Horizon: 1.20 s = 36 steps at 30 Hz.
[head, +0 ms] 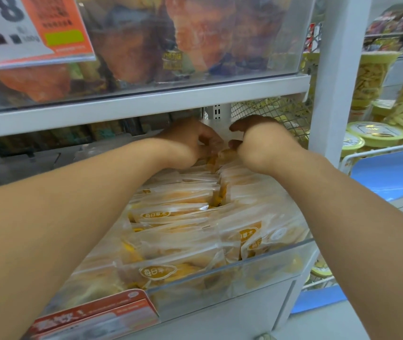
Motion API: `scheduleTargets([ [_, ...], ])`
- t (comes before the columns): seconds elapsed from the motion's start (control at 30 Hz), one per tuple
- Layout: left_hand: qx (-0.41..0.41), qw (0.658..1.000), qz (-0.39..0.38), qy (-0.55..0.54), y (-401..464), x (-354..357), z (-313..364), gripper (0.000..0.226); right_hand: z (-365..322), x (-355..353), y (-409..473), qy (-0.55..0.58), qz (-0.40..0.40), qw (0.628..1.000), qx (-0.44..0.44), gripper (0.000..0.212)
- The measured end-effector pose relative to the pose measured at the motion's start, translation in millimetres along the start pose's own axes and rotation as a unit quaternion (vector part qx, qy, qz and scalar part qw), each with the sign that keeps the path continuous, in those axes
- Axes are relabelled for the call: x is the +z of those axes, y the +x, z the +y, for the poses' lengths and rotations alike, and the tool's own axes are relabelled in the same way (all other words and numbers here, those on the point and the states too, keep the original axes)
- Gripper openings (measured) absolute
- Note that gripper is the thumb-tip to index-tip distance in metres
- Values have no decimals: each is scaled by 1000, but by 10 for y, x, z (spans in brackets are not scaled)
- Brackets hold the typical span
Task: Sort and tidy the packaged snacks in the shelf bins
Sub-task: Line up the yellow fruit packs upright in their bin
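A clear plastic bin on the lower shelf is filled with several yellow-orange snack packets in clear wrappers, stacked in rows. Both arms reach deep to the bin's back under the upper shelf. My left hand and my right hand sit close together, fingers curled round a small orange packet at the back of the pile. The fingertips are partly hidden by the hands themselves.
The white upper shelf board hangs low over the hands, carrying a clear bin of orange packets. A white upright post stands on the right. Yellow-lidded tubs fill the neighbouring rack. Price cards hang at the bin fronts.
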<state>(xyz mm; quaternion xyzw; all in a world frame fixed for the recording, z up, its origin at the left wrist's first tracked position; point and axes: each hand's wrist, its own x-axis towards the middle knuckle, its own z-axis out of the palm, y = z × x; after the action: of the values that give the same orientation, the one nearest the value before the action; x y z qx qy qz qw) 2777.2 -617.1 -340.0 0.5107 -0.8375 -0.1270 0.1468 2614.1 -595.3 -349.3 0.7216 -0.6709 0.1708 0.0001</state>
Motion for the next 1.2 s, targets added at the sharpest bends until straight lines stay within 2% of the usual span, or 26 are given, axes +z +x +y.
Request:
scheduleTargets([
  [0.1,-26,997,-50,46,-72,-19,52,29,-111,-71,-153,-22,-94,993,-75,35],
  [0.17,-38,989,-113,88,-152,-60,71,37,-148,-73,-177,-38,-148,986,-64,38],
  [0.2,-40,986,-129,101,-201,-89,74,40,-159,-76,-182,-40,-148,986,-60,37],
  [0.3,-84,981,-143,99,-380,-183,105,55,-187,-66,-193,2,-58,996,-74,33],
  [0.37,-101,973,-169,117,-491,-182,119,62,-173,-69,-189,4,-29,997,-73,35],
  [0.53,-84,979,-164,89,-624,-90,89,61,-147,-10,-172,-36,-79,995,-55,29],
  [0.67,-60,985,-134,94,-670,-162,50,55,-126,-41,-124,63,53,996,-41,16],
  [0.77,-41,990,-75,110,-706,-155,11,49,-152,-118,-70,36,8,999,-25,17],
  [0.87,-41,990,-85,102,-741,-96,-14,51,-241,-150,0,24,-32,999,5,20],
  [1.03,-72,981,-131,125,-724,-111,13,54,-372,32,-1,-38,4,999,-8,30],
  [1.13,-98,974,-139,150,-717,-159,35,56,-342,17,-46,-21,46,999,16,25],
  [1.2,-110,967,-157,168,-726,-185,45,60,-308,-12,-68,-4,36,999,24,25],
])
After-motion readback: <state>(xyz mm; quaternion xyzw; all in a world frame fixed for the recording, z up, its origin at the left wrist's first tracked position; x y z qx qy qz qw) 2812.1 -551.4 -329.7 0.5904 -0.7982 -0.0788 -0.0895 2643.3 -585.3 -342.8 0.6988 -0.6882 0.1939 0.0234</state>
